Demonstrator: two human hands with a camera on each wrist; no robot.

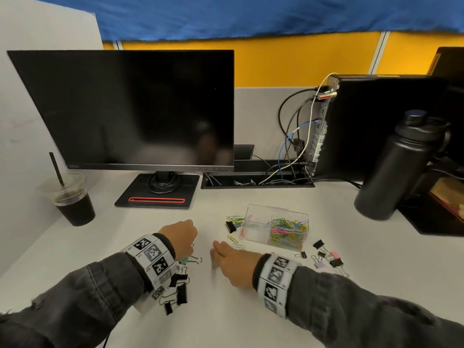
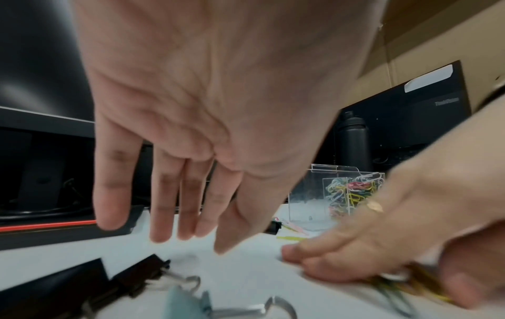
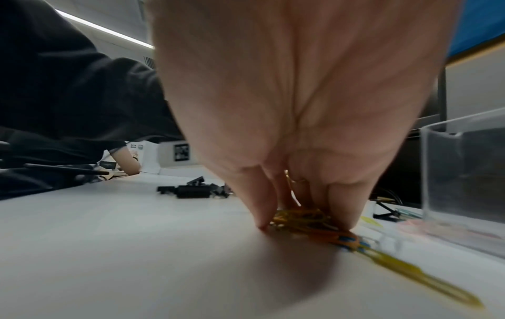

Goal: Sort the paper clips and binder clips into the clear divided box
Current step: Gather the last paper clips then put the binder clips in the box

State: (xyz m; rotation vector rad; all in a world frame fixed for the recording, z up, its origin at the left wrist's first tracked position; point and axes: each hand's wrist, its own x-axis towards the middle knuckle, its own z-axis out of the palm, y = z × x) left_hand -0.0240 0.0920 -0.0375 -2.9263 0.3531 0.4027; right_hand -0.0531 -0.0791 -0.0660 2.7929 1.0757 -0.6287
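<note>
Right hand (image 3: 300, 129) presses its fingertips down over a small bunch of paper clips (image 3: 308, 218) on the tabletop (image 1: 226, 317), just in front of the clear divided box (image 1: 276, 228), fingers gathered round them. Left hand (image 2: 191, 129) hovers spread, fingers straight, holding nothing, above a pile of black binder clips (image 1: 179, 290) well to the left of the box. Risk, as a judgement: the tangled clips may slip or trail loose on the lift and drop short of the box, or land in the wrong half. The box's right compartment holds a heap of coloured paper clips; the left looks nearly empty, one pink clip hooked on its wall. More binder clips (image 1: 329, 257) lie right of the box.
</note>
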